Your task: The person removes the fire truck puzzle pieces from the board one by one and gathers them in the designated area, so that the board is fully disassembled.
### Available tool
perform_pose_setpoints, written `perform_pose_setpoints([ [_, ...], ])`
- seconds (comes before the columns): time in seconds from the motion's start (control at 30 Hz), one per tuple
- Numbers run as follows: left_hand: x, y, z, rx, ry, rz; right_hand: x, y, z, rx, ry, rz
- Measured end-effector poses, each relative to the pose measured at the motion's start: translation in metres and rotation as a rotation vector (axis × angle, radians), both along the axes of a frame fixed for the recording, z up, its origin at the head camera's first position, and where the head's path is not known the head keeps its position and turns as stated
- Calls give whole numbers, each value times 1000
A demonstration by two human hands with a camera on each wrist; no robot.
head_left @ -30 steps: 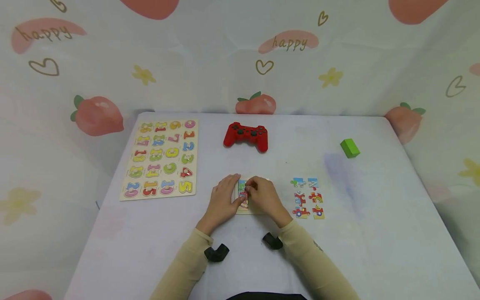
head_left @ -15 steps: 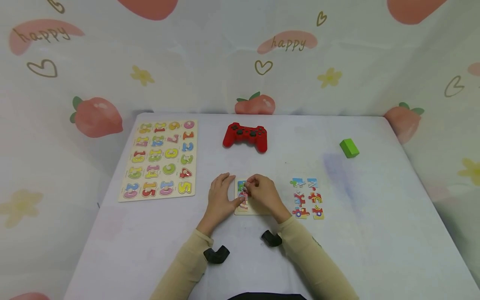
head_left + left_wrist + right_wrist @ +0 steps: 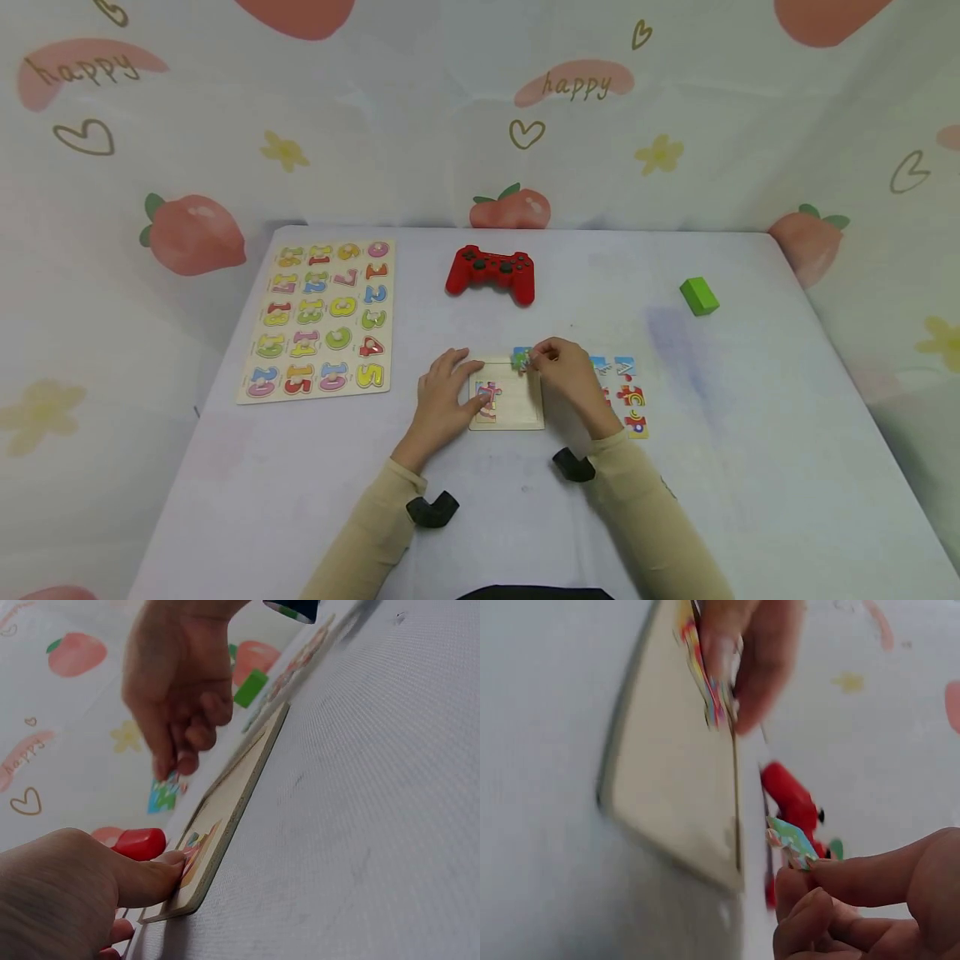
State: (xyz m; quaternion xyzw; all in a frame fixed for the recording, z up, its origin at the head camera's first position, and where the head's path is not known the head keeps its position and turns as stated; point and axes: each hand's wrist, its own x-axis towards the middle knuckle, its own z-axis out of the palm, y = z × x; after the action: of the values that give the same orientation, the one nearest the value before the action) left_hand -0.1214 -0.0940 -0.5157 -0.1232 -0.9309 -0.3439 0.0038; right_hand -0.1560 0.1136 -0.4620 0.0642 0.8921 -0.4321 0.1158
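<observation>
A small wooden puzzle board [image 3: 517,408] lies on the table in the head view. My left hand [image 3: 442,408] rests at its left edge, fingers extended, thumb pressing a reddish puzzle piece [image 3: 196,855] on the board. My right hand [image 3: 570,375] is raised past the board's upper right corner. Between thumb and index finger it pinches a blue-and-green puzzle piece [image 3: 521,359], which also shows in the right wrist view as a tilted puzzle piece [image 3: 793,841], apart from the board. The right hand and forearm partly cover the loose puzzle pieces [image 3: 630,392] on the right.
A number puzzle board [image 3: 318,321] lies at the left of the table [image 3: 780,467]. Behind the small board is a red game controller [image 3: 491,273]. A green block [image 3: 700,296] sits at the back right. A patterned cloth [image 3: 420,100] hangs behind the table.
My right hand has lifted the blue-and-green puzzle piece off the board and moved right with it, uncovering the board's bare inside. The left hand stays at the board's left edge.
</observation>
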Motion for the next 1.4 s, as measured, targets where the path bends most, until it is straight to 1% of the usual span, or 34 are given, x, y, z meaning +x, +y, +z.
perform_pose_setpoints([
  [0.1,0,0,-1,-4,11,-8,-1,19,4,40,-17,-5],
  [0.2,1,-1,-2,0,23,-16,-1,36,6,75,-31,19],
  [0.3,0,-2,-4,-37,33,-46,-1,50,7,91,-64,36],
  [0.43,-1,-4,-7,-88,42,-88,-1,60,6,84,-102,44],
  [0.57,-1,-4,-6,-80,51,-106,-1,61,2,84,-109,54],
  [0.73,-1,-4,-3,-88,47,-121,-1,59,-2,126,-59,46],
  [0.83,-1,-4,-3,-101,48,-122,-1,58,-3,153,-27,36],
  [0.93,-1,-4,-2,-105,47,-123,0,59,-3,170,5,41],
  [1.0,-1,-4,-3,-105,48,-123,2,59,-3,187,40,74],
  [1.07,-1,-4,-4,-104,57,-123,3,59,-3,216,81,128],
  [1.13,0,-4,-5,-104,68,-124,4,59,-3,258,115,185],
  [1.2,0,-4,-6,-104,78,-126,5,58,-4,311,137,226],
  [1.3,0,-5,-7,-106,88,-129,6,57,-7,347,141,240],
  [1.4,-1,-5,-9,-115,94,-128,7,57,-8,356,154,240],
])
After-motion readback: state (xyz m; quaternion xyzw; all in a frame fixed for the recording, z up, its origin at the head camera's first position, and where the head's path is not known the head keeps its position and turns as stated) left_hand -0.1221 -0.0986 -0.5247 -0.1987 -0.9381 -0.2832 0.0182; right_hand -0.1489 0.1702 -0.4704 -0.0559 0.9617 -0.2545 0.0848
